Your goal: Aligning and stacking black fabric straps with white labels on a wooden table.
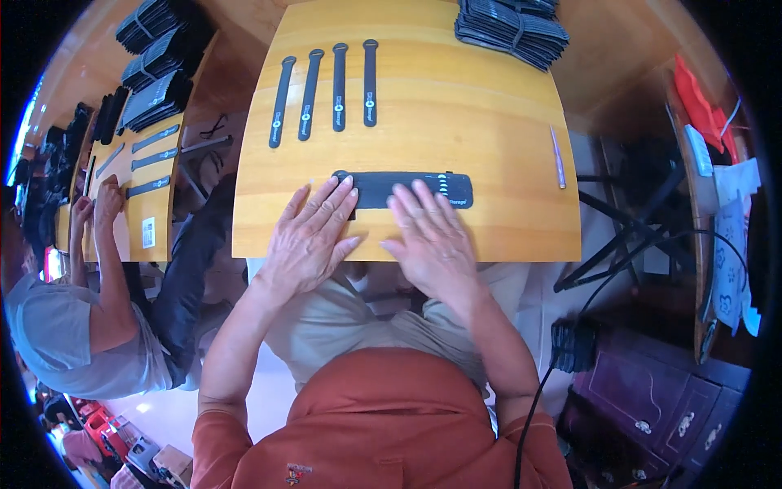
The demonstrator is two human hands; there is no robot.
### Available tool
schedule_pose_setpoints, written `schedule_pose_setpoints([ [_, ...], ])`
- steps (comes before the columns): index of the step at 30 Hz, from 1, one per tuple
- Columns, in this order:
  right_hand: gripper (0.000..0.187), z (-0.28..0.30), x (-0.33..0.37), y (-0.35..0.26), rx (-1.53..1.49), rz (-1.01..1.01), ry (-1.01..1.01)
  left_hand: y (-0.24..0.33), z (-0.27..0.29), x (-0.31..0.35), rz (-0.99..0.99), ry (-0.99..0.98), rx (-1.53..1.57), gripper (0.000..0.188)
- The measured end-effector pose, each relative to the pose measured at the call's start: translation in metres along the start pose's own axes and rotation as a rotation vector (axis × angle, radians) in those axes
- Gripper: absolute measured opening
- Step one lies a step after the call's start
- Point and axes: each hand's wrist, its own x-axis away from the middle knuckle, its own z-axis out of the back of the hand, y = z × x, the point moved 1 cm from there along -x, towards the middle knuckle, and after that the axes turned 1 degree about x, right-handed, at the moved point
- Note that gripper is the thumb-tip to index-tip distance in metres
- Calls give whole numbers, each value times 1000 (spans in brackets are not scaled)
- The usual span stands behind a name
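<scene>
A flat black rectangular piece with rounded corners and white print point(379, 189) lies crosswise near the front of the wooden table point(456, 114). My left hand point(308, 232) rests flat at its left end, fingers stretched forward over the edge. On its right half lies my right hand point(432, 236), fingers spread and thumb out to the left. Both palms face down, and neither hand grips anything. Under the fingers, part of the black piece is hidden. Farther off, several narrow black straps with round ends point(339, 88) are laid out side by side, pointing away from me.
Bundled stacks of black pieces point(513, 34) sit at the table's far right corner. A thin pinkish pen-like tool point(558, 156) lies near the right edge. To the left, another person point(90, 326) works at a second table with similar straps point(153, 159). A cable point(538, 399) hangs at right.
</scene>
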Motion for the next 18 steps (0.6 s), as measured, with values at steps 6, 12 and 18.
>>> schedule_pose_setpoints([
  [6,63,25,29,38,55,-91,21,-17,5,11,-10,-10,7,63],
  [12,49,37,15,35,102,-16,104,-20,2,13,-35,-11,35,66],
  [18,34,33,-62,25,-107,-34,155,-20,3,14,-41,53,-13,63],
])
